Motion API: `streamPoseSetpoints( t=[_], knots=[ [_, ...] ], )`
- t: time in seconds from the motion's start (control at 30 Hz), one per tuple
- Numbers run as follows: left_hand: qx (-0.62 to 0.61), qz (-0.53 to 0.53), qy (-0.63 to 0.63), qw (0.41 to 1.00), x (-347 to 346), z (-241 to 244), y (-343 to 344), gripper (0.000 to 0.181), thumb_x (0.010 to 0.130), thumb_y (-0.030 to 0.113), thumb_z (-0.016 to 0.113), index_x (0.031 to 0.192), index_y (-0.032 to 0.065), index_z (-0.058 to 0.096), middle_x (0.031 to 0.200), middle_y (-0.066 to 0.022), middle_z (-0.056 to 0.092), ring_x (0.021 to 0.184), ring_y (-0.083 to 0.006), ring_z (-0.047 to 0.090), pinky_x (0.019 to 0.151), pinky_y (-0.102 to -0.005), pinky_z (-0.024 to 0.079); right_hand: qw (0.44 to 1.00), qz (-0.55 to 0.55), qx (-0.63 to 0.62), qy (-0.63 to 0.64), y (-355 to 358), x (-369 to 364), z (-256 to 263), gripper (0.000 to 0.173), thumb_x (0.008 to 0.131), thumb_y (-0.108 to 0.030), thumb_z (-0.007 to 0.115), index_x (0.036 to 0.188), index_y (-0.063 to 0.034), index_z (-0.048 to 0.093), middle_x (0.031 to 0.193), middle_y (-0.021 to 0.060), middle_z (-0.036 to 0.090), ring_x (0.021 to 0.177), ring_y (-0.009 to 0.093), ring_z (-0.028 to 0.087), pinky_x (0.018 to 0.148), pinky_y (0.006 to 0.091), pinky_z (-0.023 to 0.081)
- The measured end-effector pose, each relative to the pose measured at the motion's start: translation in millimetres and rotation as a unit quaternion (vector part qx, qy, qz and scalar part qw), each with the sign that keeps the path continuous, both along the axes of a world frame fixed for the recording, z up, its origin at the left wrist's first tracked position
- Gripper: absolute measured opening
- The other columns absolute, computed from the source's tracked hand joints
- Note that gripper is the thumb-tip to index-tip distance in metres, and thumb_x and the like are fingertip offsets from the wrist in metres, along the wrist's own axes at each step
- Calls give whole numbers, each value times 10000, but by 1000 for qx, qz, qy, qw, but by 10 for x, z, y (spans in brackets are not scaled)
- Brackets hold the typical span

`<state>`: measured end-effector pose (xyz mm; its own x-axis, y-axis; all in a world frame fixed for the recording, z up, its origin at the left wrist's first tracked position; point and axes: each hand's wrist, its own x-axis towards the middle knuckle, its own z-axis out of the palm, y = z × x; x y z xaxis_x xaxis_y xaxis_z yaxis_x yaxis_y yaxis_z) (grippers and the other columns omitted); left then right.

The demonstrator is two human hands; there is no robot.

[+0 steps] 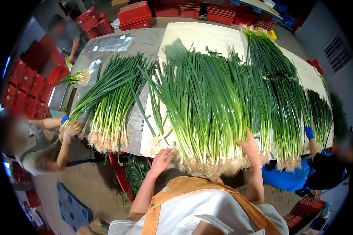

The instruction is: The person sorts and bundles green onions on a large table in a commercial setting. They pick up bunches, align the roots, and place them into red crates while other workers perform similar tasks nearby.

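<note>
A wide heap of green onions (pixel 206 111) lies before me on a pale board, with its roots at the near edge and its dark green tops pointing away. Beside the right side of this heap rests my right hand (pixel 248 148), fingers extended and touching the stalks near the roots. At the heap's lower left, my left hand (pixel 162 160) hovers by the board's edge, its fingers slightly curled and apart, with nothing seen in it. Just beyond it lie a few loose green onions (pixel 158 133). Another pile of green onions (pixel 110 117) sits to the left.
One co-worker (pixel 44 147) at the left grips green onions; another stands at the far left, a third at the right with a blue-gloved hand (pixel 309 132). More green onions (pixel 285 117) cover the right side. A red crate (pixel 120 173) with leaf trimmings stands below the table.
</note>
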<state>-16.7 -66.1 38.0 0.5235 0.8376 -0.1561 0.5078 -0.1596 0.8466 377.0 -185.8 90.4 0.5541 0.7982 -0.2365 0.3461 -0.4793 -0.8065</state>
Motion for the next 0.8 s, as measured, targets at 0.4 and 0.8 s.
streamPoseSetpoints(
  t=[0.4, 0.8],
  knots=[
    [6, -34, -8, 999, -523, -37, 191, 264, 814, 129, 599, 1045, 8, 557, 951, -145, 597, 832, -263, 609, 710, -334, 475, 901, 160, -126, -382, 436, -1544, -830, 587, 808, -184, 586, 1324, -21, 359, 1009, 158, 598, 874, 246, 587, 737, 317, 493],
    [6, -13, -37, 999, -547, -90, 152, 263, 817, 122, 592, 1052, 6, 563, 931, -145, 610, 840, -254, 613, 729, -328, 478, 999, 5, -7, 46, 597, -1429, 399, 605, 725, -172, 639, 1267, 7, 439, 1168, 207, 537, 1051, 264, 529, 917, 314, 403]
  ],
)
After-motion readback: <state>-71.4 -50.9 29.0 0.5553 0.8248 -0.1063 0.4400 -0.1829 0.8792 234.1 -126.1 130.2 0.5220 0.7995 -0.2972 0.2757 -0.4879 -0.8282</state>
